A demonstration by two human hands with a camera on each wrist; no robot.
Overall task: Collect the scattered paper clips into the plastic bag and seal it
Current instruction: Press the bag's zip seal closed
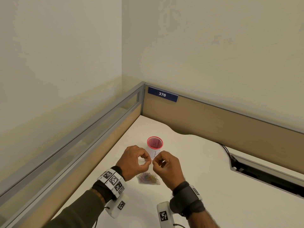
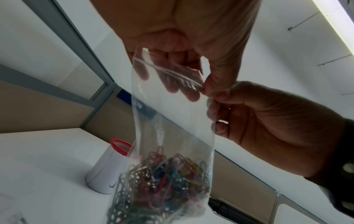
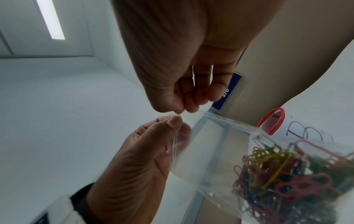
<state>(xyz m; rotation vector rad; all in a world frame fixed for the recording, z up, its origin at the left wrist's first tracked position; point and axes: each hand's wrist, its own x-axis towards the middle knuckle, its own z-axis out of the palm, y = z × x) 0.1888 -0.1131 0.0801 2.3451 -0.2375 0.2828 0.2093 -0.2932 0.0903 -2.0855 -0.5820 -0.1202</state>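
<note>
A clear plastic zip bag [image 2: 172, 121] hangs above the white table, its bottom full of coloured paper clips [image 2: 162, 181]. In the head view the clips [image 1: 148, 178] show below and between both hands. My left hand [image 1: 146, 162] pinches the bag's top edge, thumb in front and fingers behind the zip strip [image 2: 168, 72]. My right hand [image 1: 156, 161] pinches the same top edge right beside it, at the corner. In the right wrist view the right hand [image 3: 178, 110] and left hand [image 3: 174, 121] nearly touch at that edge, with the clips [image 3: 277, 174] hanging low.
A white cup with a red mesh rim [image 1: 155, 145] stands on the table just behind the hands. Tan partition walls [image 1: 230, 119] close the desk's back and left. A cable slot [image 1: 263, 173] with a black cable lies to the right.
</note>
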